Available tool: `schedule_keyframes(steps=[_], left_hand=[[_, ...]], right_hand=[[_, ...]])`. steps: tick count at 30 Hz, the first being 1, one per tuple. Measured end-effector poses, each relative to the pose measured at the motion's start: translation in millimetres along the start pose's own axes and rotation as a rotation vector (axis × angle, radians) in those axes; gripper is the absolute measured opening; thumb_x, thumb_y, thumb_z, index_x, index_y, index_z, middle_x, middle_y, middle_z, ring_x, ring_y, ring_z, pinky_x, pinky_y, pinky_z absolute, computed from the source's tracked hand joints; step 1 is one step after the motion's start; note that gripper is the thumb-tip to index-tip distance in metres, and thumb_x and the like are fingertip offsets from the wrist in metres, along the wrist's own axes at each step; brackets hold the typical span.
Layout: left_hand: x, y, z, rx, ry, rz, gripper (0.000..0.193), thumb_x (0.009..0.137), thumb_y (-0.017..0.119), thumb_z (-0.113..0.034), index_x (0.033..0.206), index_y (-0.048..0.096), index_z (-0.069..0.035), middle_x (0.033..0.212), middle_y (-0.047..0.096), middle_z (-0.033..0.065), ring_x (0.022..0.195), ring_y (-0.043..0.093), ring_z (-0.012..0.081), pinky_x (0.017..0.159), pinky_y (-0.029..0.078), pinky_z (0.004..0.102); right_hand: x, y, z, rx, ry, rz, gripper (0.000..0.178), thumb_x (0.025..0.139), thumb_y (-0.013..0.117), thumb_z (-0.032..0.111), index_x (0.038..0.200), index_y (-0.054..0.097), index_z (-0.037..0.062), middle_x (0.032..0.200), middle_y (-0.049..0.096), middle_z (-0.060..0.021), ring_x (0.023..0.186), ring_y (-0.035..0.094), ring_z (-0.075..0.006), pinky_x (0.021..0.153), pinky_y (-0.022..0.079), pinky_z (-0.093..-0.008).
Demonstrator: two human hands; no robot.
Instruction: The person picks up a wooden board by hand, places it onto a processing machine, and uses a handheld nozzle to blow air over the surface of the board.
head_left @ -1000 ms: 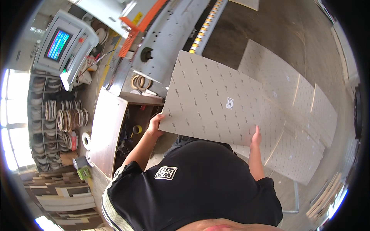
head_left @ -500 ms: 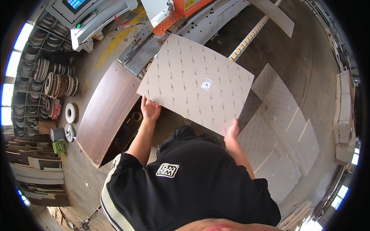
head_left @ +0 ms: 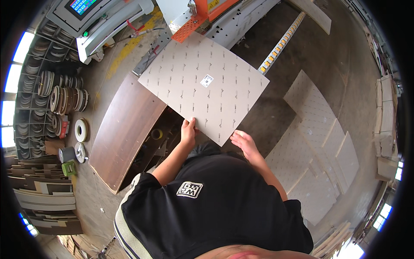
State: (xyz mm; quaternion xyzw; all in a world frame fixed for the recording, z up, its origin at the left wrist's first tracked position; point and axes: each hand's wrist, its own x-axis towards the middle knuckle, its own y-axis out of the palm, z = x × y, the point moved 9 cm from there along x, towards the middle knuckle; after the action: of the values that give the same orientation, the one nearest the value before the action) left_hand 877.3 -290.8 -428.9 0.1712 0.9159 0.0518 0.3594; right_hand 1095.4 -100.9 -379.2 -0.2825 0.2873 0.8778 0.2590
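Note:
A flat, squarish beige panel (head_left: 194,64) with rows of small printed marks and a white label (head_left: 207,80) lies in front of me. Its far corner reaches the perforated orange plate of a machine (head_left: 188,28). My left hand (head_left: 188,133) grips the panel's near-left edge, thumb on top and fingers hidden underneath. At the near-right edge, close to the corner that points at me, is my right hand (head_left: 246,143). Its fingers are stretched out, the tips against the edge, and they do not wrap round the panel.
A brown wooden table (head_left: 125,125) with tape rolls below stands at left. More beige panels (head_left: 317,151) are stacked at right. A rail with yellow rollers (head_left: 282,43) runs away to the far right. Racks of edging rolls (head_left: 67,97) and a control screen (head_left: 82,6) are at left.
The panel has turned and shifted left, covering the metal ledge beside the machine. My left hand has moved right along its near edge; my right hand has come inward toward the near corner.

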Motion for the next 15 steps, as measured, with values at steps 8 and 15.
schedule_keyframes(steps=[8, 15], left_hand=[[16.2, -0.9, -5.7, -0.097, 0.037, -0.034, 0.029, 0.109, 0.049, -0.028, 0.124, 0.058, -0.004, 0.107, 0.07, 0.0084, 0.086, 0.071, 0.0207, 0.07, 0.062, 0.0386], [33.3, 15.0, -30.8, -0.016, -0.004, 0.058, 0.041, 0.109, 0.045, -0.036, 0.127, 0.055, -0.001, 0.108, 0.07, 0.0155, 0.087, 0.073, 0.0319, 0.071, 0.063, 0.0464]], right_hand=[[-3.8, 7.0, 4.0, 0.121, -0.068, -0.056, 0.07, 0.101, 0.066, 0.034, 0.148, 0.041, -0.0109, 0.139, 0.059, -0.0228, 0.13, 0.06, -0.0348, 0.106, 0.052, -0.0454], [7.2, 20.5, 4.6, 0.146, -0.19, -0.169, 0.065, 0.101, 0.065, 0.036, 0.147, 0.046, -0.0059, 0.143, 0.057, -0.0229, 0.133, 0.057, -0.0357, 0.108, 0.049, -0.0467]])
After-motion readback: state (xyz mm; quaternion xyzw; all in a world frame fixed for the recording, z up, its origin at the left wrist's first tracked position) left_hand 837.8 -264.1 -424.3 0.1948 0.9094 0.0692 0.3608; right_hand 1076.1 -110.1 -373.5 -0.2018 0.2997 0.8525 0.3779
